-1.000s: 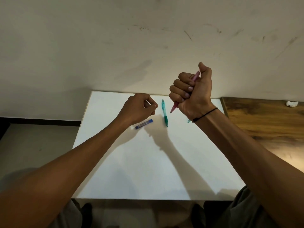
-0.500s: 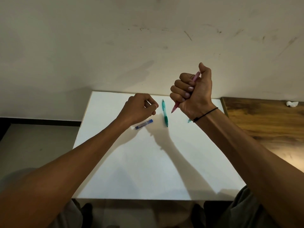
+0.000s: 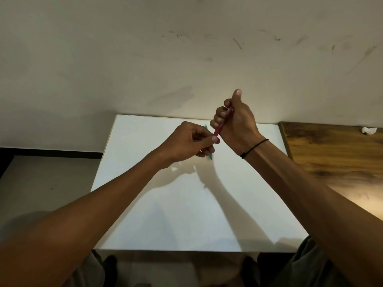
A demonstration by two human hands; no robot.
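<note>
My right hand (image 3: 236,123) is raised above the white table (image 3: 186,214) and grips a pink pen (image 3: 220,126) in its curled fingers, thumb pointing up. My left hand (image 3: 190,141) has come up to the pen's lower end and pinches its tip between thumb and fingers. A teal pen (image 3: 210,156) lies on the table behind my left hand, mostly covered, with only its two ends showing. The blue pen cap seen earlier is hidden under my left hand.
A wooden surface (image 3: 335,154) adjoins the white table on the right, with a small white crumpled object (image 3: 369,130) at its far edge. A scuffed wall (image 3: 186,59) rises right behind the table. My knees show below the front edge.
My left hand moved right and up from beside the blue cap to take the pink pen's lower tip. My right hand tilted and its thumb straightened upward.
</note>
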